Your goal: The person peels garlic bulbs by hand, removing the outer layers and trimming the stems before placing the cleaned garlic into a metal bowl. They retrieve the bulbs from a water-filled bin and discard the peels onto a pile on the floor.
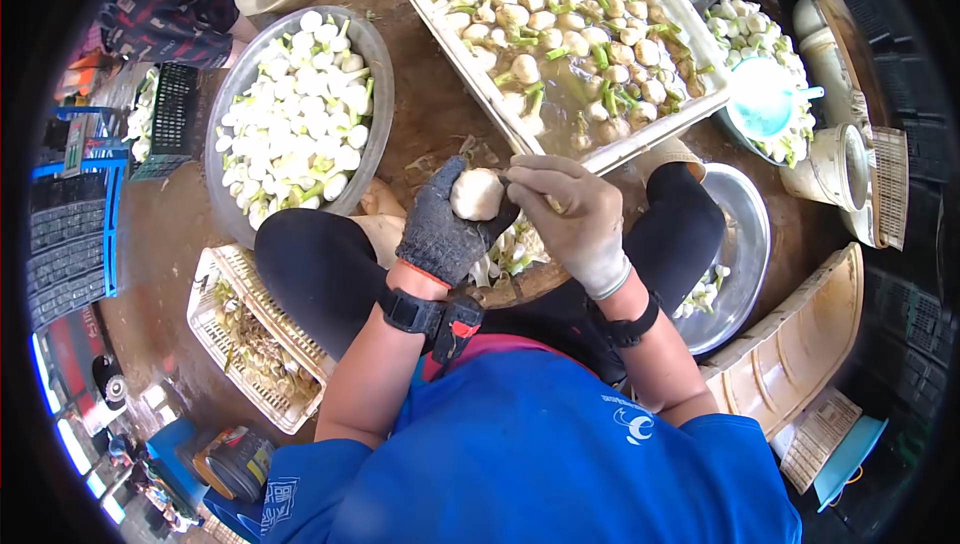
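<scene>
The dark-gloved left hand held a round white bulb. The pale-gloved right hand was curled just beside it; I could not tell if it gripped anything. Past them sat a tub of white bulbs and a big tray of wet bulbs.

Bright centre, fisheye-bent edges, black corners, lower-left background perhaps blurred.

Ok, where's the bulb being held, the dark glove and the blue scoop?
Bulb (477, 195), head view: middle of its round pale side.
Dark glove (437, 230), head view: the part beside the bulb.
Blue scoop (760, 102), head view: its round part.
</scene>
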`<state>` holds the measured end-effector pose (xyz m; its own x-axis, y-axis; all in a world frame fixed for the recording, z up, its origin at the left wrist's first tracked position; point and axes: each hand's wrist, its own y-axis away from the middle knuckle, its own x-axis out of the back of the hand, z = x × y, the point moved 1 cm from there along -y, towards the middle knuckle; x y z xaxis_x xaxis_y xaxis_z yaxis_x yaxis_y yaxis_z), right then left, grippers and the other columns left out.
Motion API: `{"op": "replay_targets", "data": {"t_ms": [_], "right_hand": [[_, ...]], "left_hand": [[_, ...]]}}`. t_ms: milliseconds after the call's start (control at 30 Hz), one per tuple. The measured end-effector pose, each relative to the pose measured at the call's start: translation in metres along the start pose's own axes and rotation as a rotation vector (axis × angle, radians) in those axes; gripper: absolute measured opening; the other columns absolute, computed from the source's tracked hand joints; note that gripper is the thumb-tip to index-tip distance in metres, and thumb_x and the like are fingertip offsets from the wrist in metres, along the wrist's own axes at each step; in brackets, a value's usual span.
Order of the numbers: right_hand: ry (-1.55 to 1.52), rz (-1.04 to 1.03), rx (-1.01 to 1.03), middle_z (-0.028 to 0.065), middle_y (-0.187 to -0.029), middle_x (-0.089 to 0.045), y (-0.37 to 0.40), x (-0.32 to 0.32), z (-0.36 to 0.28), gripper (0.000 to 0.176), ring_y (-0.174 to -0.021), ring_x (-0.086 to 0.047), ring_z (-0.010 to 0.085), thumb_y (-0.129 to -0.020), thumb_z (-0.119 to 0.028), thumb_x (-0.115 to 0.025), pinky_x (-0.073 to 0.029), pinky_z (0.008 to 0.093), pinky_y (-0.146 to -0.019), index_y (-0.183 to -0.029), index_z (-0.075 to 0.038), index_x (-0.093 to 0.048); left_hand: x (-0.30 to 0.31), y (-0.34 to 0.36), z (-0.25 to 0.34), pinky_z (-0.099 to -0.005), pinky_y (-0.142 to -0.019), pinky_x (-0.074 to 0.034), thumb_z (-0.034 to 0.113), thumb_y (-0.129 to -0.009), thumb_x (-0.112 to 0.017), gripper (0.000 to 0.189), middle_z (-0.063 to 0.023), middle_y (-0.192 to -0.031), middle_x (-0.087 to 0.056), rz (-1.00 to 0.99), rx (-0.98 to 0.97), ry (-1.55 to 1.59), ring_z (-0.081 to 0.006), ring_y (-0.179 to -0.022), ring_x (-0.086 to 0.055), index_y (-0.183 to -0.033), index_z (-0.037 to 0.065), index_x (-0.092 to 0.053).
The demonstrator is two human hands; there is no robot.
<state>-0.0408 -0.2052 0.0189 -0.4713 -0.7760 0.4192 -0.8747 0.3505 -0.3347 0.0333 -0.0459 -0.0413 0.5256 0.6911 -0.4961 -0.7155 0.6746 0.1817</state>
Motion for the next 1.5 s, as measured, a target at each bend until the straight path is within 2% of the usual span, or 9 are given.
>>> {"op": "replay_targets", "data": {"t_ms": [133, 200, 333, 433, 533, 733, 1033, 1267, 1500], "right_hand": [[0.118, -0.066, 0.088, 0.0118, -0.098, -0.071, 0.001, -0.005, -0.020, 0.014, -0.083, -0.070, 0.0273, -0.077, -0.004, -0.073, -0.056, 0.0319, -0.074, -0.091, -0.005, -0.072], [0.174, -0.113, 0.103, 0.0114, -0.095, -0.071, 0.001, -0.007, -0.028, 0.013, -0.081, -0.070, 0.0278, -0.076, -0.005, -0.072, -0.056, 0.0326, -0.072, -0.088, -0.007, -0.071], [0.226, -0.068, 0.092, 0.0101, -0.093, -0.068, 0.008, -0.018, -0.025, 0.008, -0.082, -0.066, 0.0298, -0.075, -0.007, -0.069, -0.054, 0.0378, -0.070, -0.081, -0.003, -0.065], [0.033, -0.124, 0.012, 0.0140, -0.091, -0.067, 0.013, -0.015, -0.026, 0.006, -0.082, -0.067, 0.0295, -0.076, -0.005, -0.066, -0.054, 0.0355, -0.071, -0.080, -0.001, -0.063], [-0.238, -0.173, -0.195, 0.0150, -0.085, -0.066, 0.008, -0.006, -0.018, 0.007, -0.080, -0.067, 0.0207, -0.081, -0.006, -0.063, -0.052, 0.0332, -0.072, -0.080, 0.001, -0.062], [0.386, 0.181, -0.237, 0.0098, -0.082, -0.069, -0.040, 0.008, 0.054, 0.016, -0.070, -0.064, 0.0165, -0.083, -0.015, -0.068, -0.051, 0.0302, -0.069, -0.086, 0.001, -0.068], [-0.338, -0.189, -0.618, 0.0051, -0.079, -0.069, 0.038, -0.024, 0.042, 0.031, -0.072, -0.061, 0.0118, -0.089, -0.033, -0.068, -0.051, 0.0285, -0.068, -0.092, -0.002, -0.070], [-0.770, -0.379, -0.636, 0.0074, -0.090, -0.068, 0.046, -0.008, -0.037, 0.056, -0.075, -0.060, 0.0102, -0.092, -0.053, -0.059, -0.050, 0.0258, -0.070, -0.108, 0.001, -0.064], [-0.609, -0.360, -0.405, 0.0049, -0.100, -0.066, 0.029, -0.017, -0.012, 0.060, -0.090, -0.060, 0.0117, -0.075, -0.031, -0.083, -0.049, 0.0273, -0.081, -0.119, 0.001, -0.058]], "left_hand": [[-0.007, 0.009, 0.012, -0.0393, -0.091, -0.053, 0.038, -0.096, -0.056, 0.038, -0.0148, -0.112, -0.063, 0.009, 0.050, -0.406, -0.0234, -0.104, -0.061, -0.113, 0.003, -0.056], [-0.013, 0.010, 0.008, -0.0388, -0.089, -0.053, 0.043, -0.097, -0.053, 0.040, -0.0124, -0.111, -0.063, 0.293, 0.442, 0.637, -0.0218, -0.102, -0.062, -0.112, 0.007, -0.058], [-0.018, 0.018, 0.011, -0.0398, -0.089, -0.053, 0.048, -0.098, -0.050, 0.043, -0.0105, -0.110, -0.062, 0.272, 0.437, 0.545, -0.0208, -0.101, -0.062, -0.113, 0.008, -0.058], [-0.015, 0.026, 0.019, -0.0362, -0.083, -0.056, 0.049, -0.099, -0.047, 0.046, -0.0075, -0.103, -0.064, 0.254, 0.412, 0.406, -0.0185, -0.096, -0.064, -0.113, 0.007, -0.059], [-0.011, 0.042, 0.038, -0.0313, -0.074, -0.057, 0.050, -0.099, -0.045, 0.049, -0.0064, -0.100, -0.067, 0.034, 0.048, -0.639, -0.0171, -0.088, -0.066, -0.113, 0.006, -0.060], [-0.019, 0.052, 0.048, -0.0336, -0.073, -0.056, 0.052, -0.101, -0.037, 0.063, -0.0124, -0.102, -0.066, -0.064, 0.419, 0.215, -0.0233, -0.088, -0.067, -0.140, 0.002, -0.043], [-0.023, 0.049, 0.058, -0.0260, -0.052, -0.051, 0.028, -0.097, -0.051, 0.030, -0.0118, -0.092, -0.066, 0.023, 0.218, 0.011, -0.0176, -0.071, -0.066, -0.112, 0.003, -0.058], [-0.031, 0.025, 0.038, -0.0328, -0.084, -0.051, 0.015, -0.095, -0.053, 0.025, -0.0105, -0.101, -0.067, 0.218, -0.401, -0.538, -0.0187, -0.093, -0.064, -0.113, -0.001, -0.060], [-0.027, 0.026, 0.050, -0.0307, -0.083, -0.050, 0.012, -0.095, -0.053, 0.023, -0.0098, -0.099, -0.066, 0.258, -0.374, -0.589, -0.0161, -0.093, -0.062, -0.113, -0.002, -0.060]]}}
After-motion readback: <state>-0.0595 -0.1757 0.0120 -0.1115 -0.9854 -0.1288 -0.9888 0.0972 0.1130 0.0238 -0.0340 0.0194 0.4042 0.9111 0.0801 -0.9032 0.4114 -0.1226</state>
